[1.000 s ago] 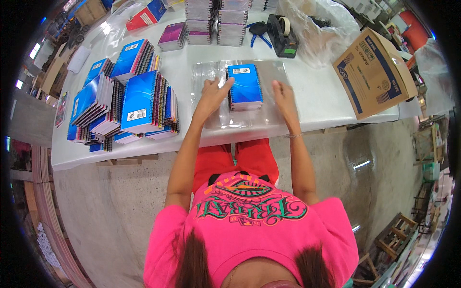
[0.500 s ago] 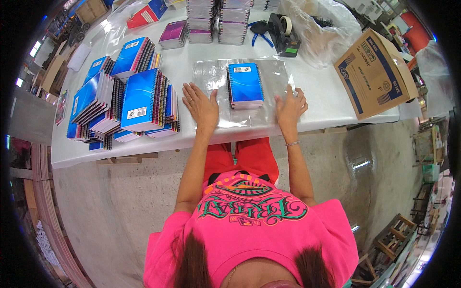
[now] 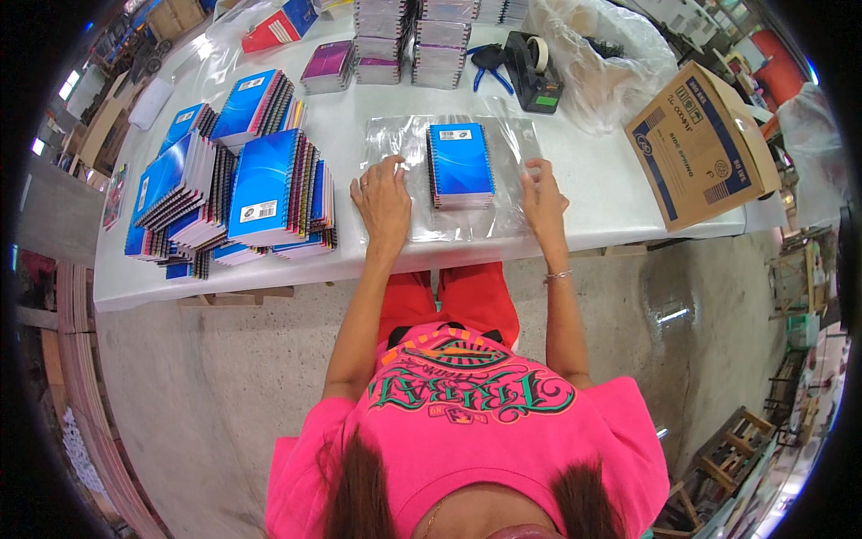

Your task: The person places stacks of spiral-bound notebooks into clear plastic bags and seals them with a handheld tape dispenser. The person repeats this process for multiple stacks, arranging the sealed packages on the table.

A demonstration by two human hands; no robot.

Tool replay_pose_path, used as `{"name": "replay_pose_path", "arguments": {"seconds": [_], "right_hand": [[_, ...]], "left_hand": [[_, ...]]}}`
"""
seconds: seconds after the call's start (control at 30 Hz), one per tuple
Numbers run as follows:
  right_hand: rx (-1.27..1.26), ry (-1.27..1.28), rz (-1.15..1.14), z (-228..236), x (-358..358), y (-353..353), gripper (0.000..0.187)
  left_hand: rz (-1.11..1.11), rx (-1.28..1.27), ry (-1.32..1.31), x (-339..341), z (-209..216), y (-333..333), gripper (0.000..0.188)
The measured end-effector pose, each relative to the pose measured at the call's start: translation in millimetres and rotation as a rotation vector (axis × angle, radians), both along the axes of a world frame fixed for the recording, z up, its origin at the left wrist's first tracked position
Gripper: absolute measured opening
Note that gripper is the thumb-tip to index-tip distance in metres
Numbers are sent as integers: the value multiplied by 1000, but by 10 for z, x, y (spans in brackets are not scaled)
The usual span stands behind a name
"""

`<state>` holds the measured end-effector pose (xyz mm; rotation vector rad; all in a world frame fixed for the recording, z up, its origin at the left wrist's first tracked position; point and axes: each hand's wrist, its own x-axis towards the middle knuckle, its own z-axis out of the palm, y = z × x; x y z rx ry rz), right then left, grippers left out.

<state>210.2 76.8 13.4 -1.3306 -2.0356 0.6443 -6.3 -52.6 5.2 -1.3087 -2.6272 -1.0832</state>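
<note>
A small stack of blue spiral-bound notebooks (image 3: 461, 166) lies on a clear plastic sheet (image 3: 509, 221) at the middle of the table. Left of the stack, my left hand (image 3: 384, 208) rests on the sheet's left part, palm down, its fingers a little bent but apart. On the other side, my right hand (image 3: 543, 205) is at the sheet's right edge, with thumb and fingers drawn together on the film. Neither hand touches the notebooks. Glare on the plastic makes its edges hard to follow.
Several piles of blue notebooks (image 3: 260, 193) crowd the white table's left side. Wrapped stacks (image 3: 377, 45) and a purple notebook pack (image 3: 327, 67) stand at the back, near blue-handled pliers (image 3: 490, 67) and a tape dispenser (image 3: 532, 76). A cardboard box (image 3: 691, 148) is at right.
My left hand's fingers have bent from lying flat and spread. The right hand's fingers have drawn together at the sheet's edge. The notebook stack stays on the sheet.
</note>
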Motion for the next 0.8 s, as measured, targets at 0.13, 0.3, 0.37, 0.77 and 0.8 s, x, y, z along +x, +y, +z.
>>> {"name": "replay_pose_path", "arguments": {"seconds": [0.13, 0.3, 0.37, 0.77, 0.8], "right_hand": [[-104, 193, -20, -55, 197, 201, 52], [-384, 358, 28, -73, 431, 481, 48], [-416, 454, 49, -21, 456, 479, 31], [324, 101, -88, -95, 338, 293, 16], [282, 102, -64, -103, 344, 291, 16]], "left_hand": [[71, 213, -85, -7, 168, -59, 39], [15, 436, -399, -242, 81, -66, 51], [-22, 362, -438, -328, 15, -88, 48], [-3, 292, -126, -140, 131, -171, 16], [-17, 298, -1, -147, 118, -181, 16]]}}
